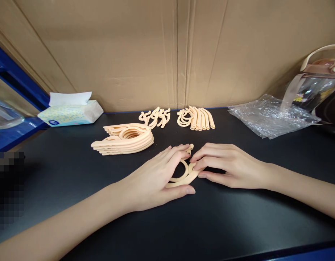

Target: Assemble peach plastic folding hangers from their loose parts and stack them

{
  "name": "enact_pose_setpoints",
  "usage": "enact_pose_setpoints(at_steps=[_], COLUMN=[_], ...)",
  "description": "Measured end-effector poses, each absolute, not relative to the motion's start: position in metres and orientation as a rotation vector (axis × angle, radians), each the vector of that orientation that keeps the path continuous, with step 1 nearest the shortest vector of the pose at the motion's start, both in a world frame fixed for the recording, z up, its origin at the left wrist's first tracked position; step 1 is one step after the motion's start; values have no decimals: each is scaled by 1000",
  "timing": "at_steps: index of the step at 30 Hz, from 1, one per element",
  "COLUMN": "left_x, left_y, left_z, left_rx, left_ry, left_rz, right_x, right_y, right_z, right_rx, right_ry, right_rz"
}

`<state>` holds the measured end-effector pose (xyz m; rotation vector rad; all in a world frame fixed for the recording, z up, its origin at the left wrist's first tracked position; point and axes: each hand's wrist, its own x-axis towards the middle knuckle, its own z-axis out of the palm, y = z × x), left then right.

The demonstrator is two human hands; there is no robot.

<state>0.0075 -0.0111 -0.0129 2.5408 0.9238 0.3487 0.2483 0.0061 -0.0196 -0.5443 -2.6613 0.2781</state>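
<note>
A beige plastic folding hanger (181, 178) lies flat on the black table in front of me, partly covered by both hands. My left hand (159, 174) is draped over its left part, with the thumb along the near edge and the fingers over the ring. At its right arm, my right hand (224, 163) closes thumb and fingers on the plastic. The hook end (191, 146) shows beyond my left fingertips. To the left is a neat stack of folded beige hangers (126, 141).
Small beige hooks (156, 117) lie at the back, beside several curved hanger arms (202, 119) and ring-shaped pieces (183, 119). A tissue pack (71, 113) stands at the back left. Crumpled clear plastic (261, 117) and a drinking bottle (314, 87) occupy the back right, before a cardboard wall (129, 54).
</note>
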Motion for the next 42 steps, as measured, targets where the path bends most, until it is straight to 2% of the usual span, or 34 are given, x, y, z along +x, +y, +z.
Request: enact_pose_setpoints(at_steps=[6,20,31,42], left_x=[0,0,5,7], left_y=[-3,1,-3,-7], left_z=[-17,-18,-17,-13], left_rx=[2318,2393,2593,2718], left_ry=[885,925,984,909], left_rz=[540,724,604,525], right_x=[248,256,258,256], right_y=[8,21,24,24], right_z=[-19,-22,-23,-27], right_rx=[-590,-755,-839,-932], right_ry=[-2675,-2668,-2640,-2502], right_rz=[170,55,-57,16])
